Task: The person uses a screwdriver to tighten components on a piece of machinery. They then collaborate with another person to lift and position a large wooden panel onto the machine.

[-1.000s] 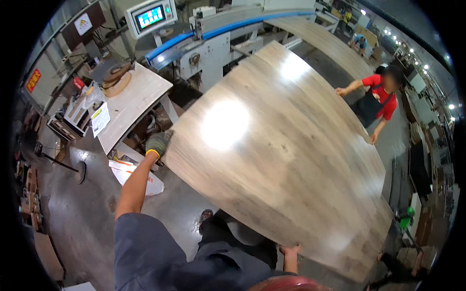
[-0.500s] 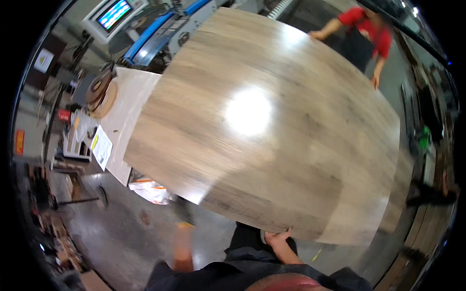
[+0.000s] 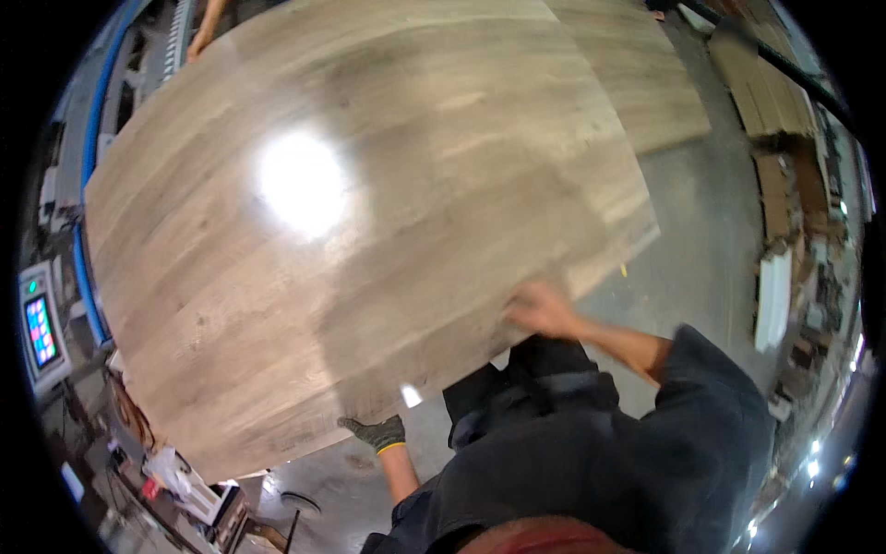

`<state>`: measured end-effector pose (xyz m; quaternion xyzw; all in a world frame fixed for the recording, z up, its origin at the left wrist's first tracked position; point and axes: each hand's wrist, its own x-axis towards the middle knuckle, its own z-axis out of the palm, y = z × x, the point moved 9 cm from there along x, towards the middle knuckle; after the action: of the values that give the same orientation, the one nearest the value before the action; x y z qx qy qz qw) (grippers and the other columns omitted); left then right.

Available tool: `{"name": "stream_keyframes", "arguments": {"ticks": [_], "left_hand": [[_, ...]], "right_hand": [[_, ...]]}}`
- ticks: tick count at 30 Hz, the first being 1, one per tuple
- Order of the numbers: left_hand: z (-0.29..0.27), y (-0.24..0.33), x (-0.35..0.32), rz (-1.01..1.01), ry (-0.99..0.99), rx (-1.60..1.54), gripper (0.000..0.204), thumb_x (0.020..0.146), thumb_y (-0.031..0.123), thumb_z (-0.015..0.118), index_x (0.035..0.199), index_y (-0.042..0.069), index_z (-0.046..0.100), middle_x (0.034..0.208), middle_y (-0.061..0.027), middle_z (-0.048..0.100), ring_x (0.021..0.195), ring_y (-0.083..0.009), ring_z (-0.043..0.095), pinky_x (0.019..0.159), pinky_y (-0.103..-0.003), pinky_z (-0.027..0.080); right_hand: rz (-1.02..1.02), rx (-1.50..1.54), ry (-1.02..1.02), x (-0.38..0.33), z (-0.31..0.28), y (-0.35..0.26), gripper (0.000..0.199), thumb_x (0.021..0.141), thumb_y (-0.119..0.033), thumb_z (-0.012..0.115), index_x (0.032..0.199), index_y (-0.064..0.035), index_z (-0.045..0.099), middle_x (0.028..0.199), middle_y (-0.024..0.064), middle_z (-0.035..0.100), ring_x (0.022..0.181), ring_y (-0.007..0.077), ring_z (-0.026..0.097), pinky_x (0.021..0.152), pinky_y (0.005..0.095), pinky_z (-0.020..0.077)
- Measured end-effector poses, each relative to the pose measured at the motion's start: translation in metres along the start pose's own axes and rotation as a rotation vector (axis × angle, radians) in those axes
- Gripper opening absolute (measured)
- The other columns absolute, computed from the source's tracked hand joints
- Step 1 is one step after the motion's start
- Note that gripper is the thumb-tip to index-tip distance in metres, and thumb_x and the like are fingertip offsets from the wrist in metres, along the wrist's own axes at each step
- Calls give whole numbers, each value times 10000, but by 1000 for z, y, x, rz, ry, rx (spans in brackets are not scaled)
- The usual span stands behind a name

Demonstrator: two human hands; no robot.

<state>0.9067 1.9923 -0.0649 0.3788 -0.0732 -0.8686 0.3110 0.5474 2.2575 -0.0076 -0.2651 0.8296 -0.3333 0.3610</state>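
A large wood-grain board (image 3: 443, 212) fills the middle, a bright glare spot on its top face. At its near edge, left of my body, my left hand (image 3: 377, 432) in a dark glove with a yellow cuff grips the board, the thumb side at the rim and the other fingers mostly hidden. My bare right hand (image 3: 540, 309) is over the near right part of the board, blurred by motion; whether it touches the surface I cannot tell. Another person's hand (image 3: 199, 42) is at the board's far left edge.
Another wood-grain board (image 3: 637, 83) lies beyond, at far right. Blue-edged machinery (image 3: 90, 185) and a control screen (image 3: 39, 331) stand on the left. Cardboard pieces (image 3: 761, 88) and a white stack (image 3: 773, 300) line the right side above the grey floor (image 3: 692, 240).
My view has swung to the right. My left hand has come onto the board's near edge. My right hand has left that edge and moved over the top face.
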Motion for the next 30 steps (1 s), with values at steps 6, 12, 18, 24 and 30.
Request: {"name": "stream_keyframes", "arguments": {"ticks": [6,12,18,24,30], "left_hand": [[-104,50,4,129,366,369,811,865,741,345,1416,151,412,1457,-94,416,1344,-312,359,1104,-515,283],[-118,80,-39,96,570,282,845,811,792,388,1375,168,468,1387,-49,502,1265,-282,442,1059,-457,360],[-122,52,-26,50,747,447,986,735,831,463,1458,168,362,1488,-45,390,1333,-313,364,1096,-488,284],[-198,73,-41,164,755,438,917,792,761,483,1452,136,367,1486,-55,392,1330,-306,375,1099,-510,263],[-189,85,-34,108,702,429,967,797,780,444,1479,109,306,1508,-73,353,1352,-301,345,1113,-478,253]], "right_hand": [[995,-500,717,-10,-322,344,969,792,-734,529,1411,-3,386,1384,228,467,1323,354,400,1086,466,312],[552,678,484,-53,-229,547,898,883,-693,442,1385,51,419,1372,223,477,1210,300,494,1012,394,385],[698,376,584,-147,-321,495,839,840,-689,540,1141,93,591,1023,144,631,875,237,599,808,366,472],[572,518,574,-175,-338,365,767,869,-605,577,1123,119,584,1049,166,629,917,255,590,852,371,459],[657,502,583,-178,-329,385,690,906,-511,581,1242,89,524,1191,187,586,1035,321,568,928,424,420]]}}
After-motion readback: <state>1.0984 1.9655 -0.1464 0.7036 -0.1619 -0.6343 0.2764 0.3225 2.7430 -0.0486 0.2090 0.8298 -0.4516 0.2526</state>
